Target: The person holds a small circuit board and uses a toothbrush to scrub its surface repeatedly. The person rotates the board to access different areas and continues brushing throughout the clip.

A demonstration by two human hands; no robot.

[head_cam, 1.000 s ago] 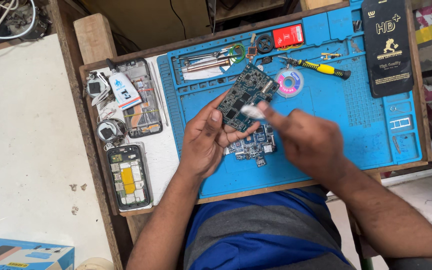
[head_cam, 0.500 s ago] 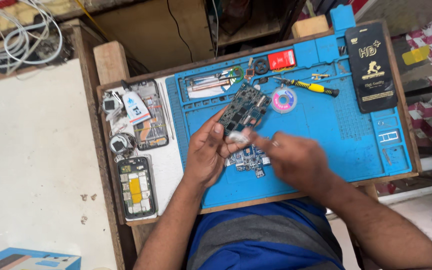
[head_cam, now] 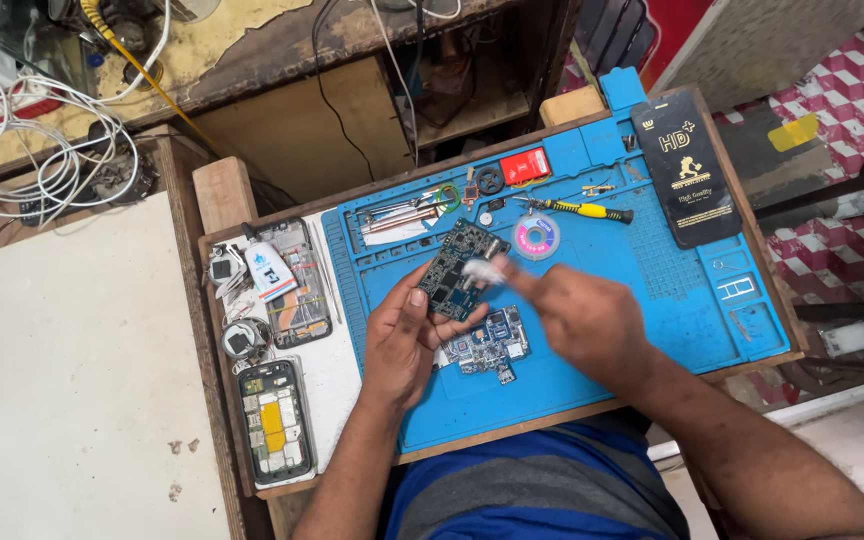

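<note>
At the left edge of the wooden bench an opened black phone body with a yellow battery lies flat. Over the blue silicone repair mat, near its middle, a dark green circuit board is held tilted by the left hand, thumb and fingers closed on its edges. A small white wad is pinched in the right hand and pressed to the board's right end. Judged step: board being wiped clean. Next move calls for light strokes, steady hold. Second blue board lies on the mat beneath.

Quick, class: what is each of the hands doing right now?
Left hand: closed, holding a circuit board.
Right hand: closed, pinching a small white wad against the board.
</note>
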